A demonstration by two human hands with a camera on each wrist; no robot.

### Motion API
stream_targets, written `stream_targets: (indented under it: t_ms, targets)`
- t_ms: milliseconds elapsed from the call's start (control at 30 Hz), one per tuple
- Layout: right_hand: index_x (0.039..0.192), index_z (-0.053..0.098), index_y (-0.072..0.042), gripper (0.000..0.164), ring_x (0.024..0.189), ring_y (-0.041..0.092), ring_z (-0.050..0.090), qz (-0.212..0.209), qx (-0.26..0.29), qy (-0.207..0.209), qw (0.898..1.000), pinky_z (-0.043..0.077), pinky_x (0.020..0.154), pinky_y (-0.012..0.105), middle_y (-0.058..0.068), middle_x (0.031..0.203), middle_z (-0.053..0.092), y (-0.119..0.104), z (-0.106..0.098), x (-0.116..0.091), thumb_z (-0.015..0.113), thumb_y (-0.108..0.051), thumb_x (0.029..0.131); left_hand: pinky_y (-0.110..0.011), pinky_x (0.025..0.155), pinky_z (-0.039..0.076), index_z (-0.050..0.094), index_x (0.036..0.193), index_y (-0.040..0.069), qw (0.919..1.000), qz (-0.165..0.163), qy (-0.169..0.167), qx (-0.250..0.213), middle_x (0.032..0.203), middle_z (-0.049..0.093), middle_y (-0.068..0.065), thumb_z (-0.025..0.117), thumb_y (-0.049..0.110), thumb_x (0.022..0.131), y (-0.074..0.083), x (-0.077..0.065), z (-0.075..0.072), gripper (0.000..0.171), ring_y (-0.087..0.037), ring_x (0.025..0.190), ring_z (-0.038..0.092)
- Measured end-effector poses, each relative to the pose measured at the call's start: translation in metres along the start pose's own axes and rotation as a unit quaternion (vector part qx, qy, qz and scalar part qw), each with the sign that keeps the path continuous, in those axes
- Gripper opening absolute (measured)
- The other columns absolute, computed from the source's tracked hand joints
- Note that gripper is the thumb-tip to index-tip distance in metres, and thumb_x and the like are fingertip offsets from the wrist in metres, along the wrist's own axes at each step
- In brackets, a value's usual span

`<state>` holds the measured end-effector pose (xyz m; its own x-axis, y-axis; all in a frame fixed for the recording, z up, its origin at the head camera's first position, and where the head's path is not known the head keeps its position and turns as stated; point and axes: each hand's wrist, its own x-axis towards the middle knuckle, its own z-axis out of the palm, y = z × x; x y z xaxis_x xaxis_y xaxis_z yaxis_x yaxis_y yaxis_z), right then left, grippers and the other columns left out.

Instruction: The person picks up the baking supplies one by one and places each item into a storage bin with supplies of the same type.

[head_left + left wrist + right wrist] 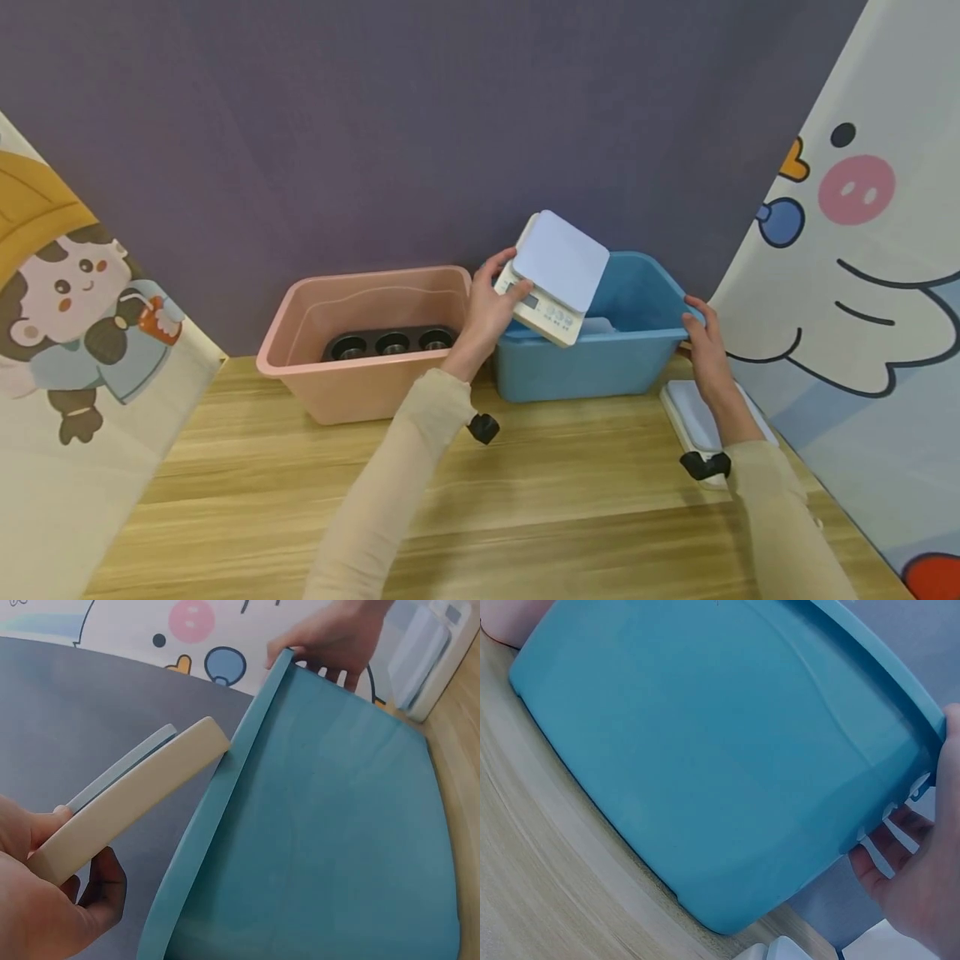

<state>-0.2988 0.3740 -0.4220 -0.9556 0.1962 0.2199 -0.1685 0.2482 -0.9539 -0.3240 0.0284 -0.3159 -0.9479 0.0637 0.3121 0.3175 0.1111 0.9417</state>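
Scale [562, 260] tilted over the left of the blue bin [585, 372], long axis slanting away rightward, clamped in left hand [486, 317] fingers, while the right hand [711, 358] grips the bin's right rim.

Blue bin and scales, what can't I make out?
- Head view: pale item inside blue bin, partly behind held scale and bin wall.
- Head view: held scale's button labels, too small.
- Head view: table scale, partly behind the right forearm.
- Right wrist view: table scale, cut by the bottom edge.
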Motion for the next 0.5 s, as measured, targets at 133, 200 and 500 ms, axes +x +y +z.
stream_targets:
  t_ms: [133, 200, 500]
  targets:
    - [0.157, 0.020, -0.030, 0.054, 0.139, 0.033, 0.026, 0.003, 0.006, -0.004, 1.000, 0.027, 0.105, 0.062, 0.013, 0.164, 0.007, -0.011, 0.003, -0.006, 0.032, -0.045, 0.107, -0.032, 0.089, 0.047, 0.051, 0.143, 0.022, 1.0000, 0.002, 0.009, -0.002, 0.132, 0.048, -0.013, 0.067, 0.015, 0.095, 0.000, 0.001, 0.001, 0.052, -0.024, 0.110, 0.051]
    - [0.157, 0.020, -0.028, 0.054, 0.140, 0.033, 0.024, 0.004, 0.010, -0.007, 1.000, 0.026, 0.106, 0.064, 0.014, 0.165, 0.005, -0.019, 0.004, -0.010, 0.032, -0.044, 0.107, -0.034, 0.090, 0.048, 0.050, 0.144, 0.021, 0.9999, -0.001, 0.010, -0.011, 0.135, 0.046, -0.014, 0.066, 0.015, 0.096, -0.001, 0.002, 0.001, 0.052, -0.025, 0.111, 0.051]
    - [0.157, 0.020, -0.027, 0.054, 0.140, 0.033, 0.024, 0.008, 0.003, 0.000, 1.000, 0.029, 0.103, 0.059, 0.014, 0.165, 0.006, -0.023, 0.004, -0.012, 0.032, -0.042, 0.107, -0.038, 0.098, 0.046, 0.049, 0.145, 0.020, 0.9990, -0.022, 0.028, -0.027, 0.140, 0.041, -0.015, 0.065, 0.014, 0.096, -0.007, 0.007, 0.004, 0.051, -0.025, 0.116, 0.048]
